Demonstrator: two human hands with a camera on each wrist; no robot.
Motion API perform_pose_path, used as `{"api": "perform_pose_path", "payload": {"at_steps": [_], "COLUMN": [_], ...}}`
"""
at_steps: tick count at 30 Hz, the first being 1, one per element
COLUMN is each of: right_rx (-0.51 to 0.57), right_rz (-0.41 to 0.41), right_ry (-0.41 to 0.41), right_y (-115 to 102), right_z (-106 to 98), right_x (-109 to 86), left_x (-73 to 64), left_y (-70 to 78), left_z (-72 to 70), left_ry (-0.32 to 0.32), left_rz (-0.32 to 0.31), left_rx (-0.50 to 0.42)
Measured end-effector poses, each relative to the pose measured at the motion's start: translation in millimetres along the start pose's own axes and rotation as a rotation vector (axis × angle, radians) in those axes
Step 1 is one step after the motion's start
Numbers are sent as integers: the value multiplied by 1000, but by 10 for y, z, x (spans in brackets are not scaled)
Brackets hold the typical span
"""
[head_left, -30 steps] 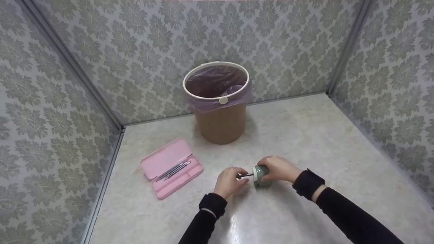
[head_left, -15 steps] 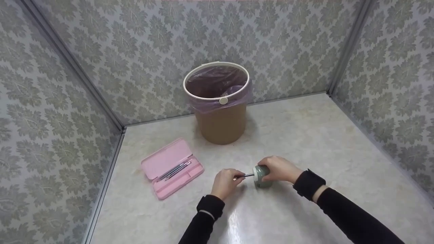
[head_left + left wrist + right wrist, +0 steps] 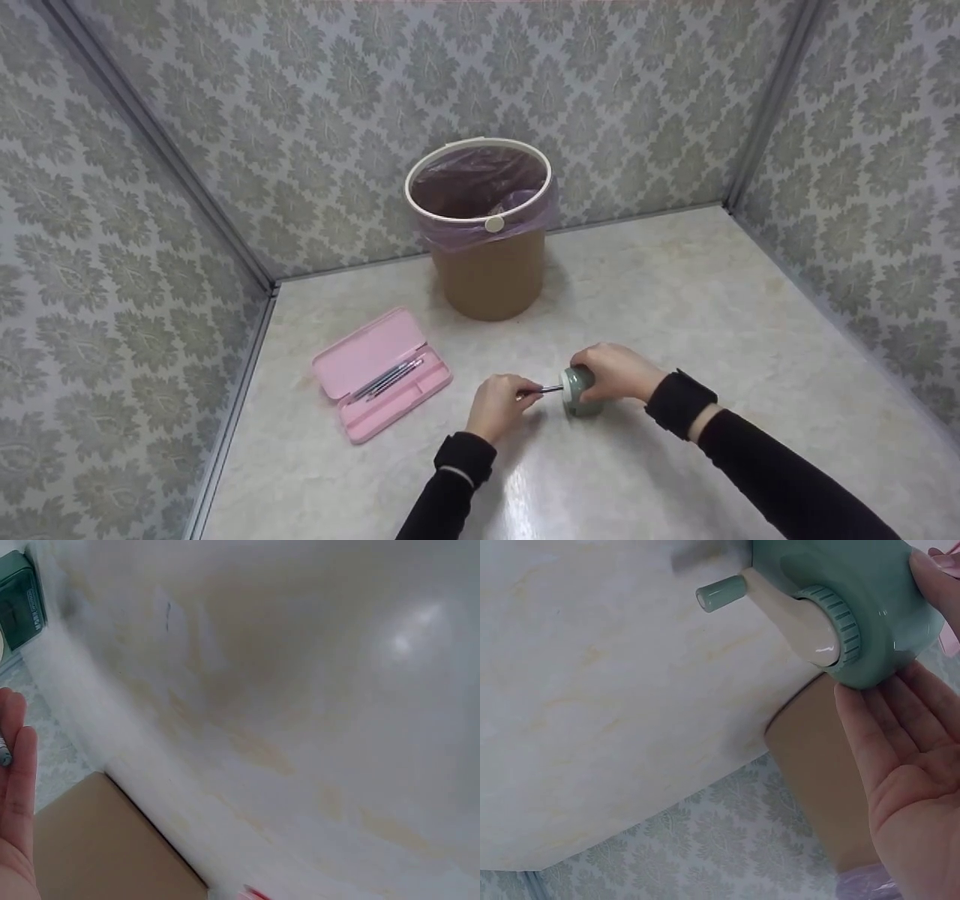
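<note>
1. Green, rounded pencil sharpener with a white front ring [image 3: 581, 390] is at the near middle of the pale, marbled tabletop [image 3: 675, 300], between the two hands; I cannot tell if its base fully touches the surface.
2. Its cream-coloured crank arm with a small green knob [image 3: 795, 619] is visible in the right wrist view, and no finger touches it there.
3. The person's right hand [image 3: 619, 371] grasps the body of the sharpener, with the thumb on one side and the other fingers on the opposite side.
4. The person's left hand [image 3: 501, 405] pinches a slim, dark pencil [image 3: 551, 389] between its fingers. This pencil points to the right and meets the white front of the sharpener; its tip is hidden.
5. To the left of the left hand, well apart from it, lies an opened pink pencil case [image 3: 367, 349]. Several thin, greyish pencils [image 3: 386, 379] lie slanted near its hinge; their exact number is not clear.
6. Behind the hands stands, upright, a brown round bin with a cream rim [image 3: 491, 281], lined with a translucent purple plastic bag [image 3: 480, 234].
7. Both wrists wear wide black bands [image 3: 465, 457], below long black sleeves [image 3: 787, 472].
8. Grey walls with leafy pattern [image 3: 360, 90] surround the tabletop.
</note>
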State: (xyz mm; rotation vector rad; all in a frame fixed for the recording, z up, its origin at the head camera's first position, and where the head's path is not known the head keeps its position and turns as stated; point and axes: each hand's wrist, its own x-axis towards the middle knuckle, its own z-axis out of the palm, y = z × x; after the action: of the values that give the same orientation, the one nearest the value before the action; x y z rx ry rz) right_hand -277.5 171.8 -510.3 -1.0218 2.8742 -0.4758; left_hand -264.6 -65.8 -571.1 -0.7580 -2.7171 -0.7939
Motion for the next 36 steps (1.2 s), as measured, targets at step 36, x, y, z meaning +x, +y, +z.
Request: {"api": "perform_pose_path", "payload": {"at_steps": [36], "right_rx": [-82], "right_rz": [-45], "right_ry": [-48], "right_y": [-89], "right_z": [25], "right_x": [127], "left_x": [-5], "left_y": [-29], "left_z": [-26], "left_ry": [-24], "left_rz": [15], "left_rx": [-59]}}
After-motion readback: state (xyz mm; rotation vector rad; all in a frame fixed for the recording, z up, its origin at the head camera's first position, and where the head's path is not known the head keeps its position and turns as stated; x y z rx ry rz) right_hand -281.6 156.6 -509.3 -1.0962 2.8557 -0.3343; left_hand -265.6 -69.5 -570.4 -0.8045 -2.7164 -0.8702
